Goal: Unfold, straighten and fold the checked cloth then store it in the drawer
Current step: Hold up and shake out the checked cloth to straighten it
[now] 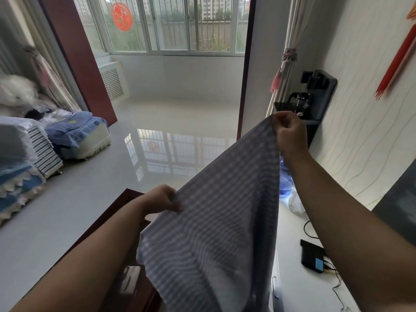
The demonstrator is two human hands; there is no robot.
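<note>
Held up in mid-air: checked cloth (pixel 216 212), pinched at one corner by right hand (pixel 290 134), raised and farther out, and gripped along its edge by left hand (pixel 163 199), lower and nearer. Long axis slanting between both sets of fingers; bulk hanging below. Probably still straightening. No drawer plainly visible.

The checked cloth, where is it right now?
Centre of the head view, the checked cloth hangs in the air between the left hand and the raised right hand.
</note>
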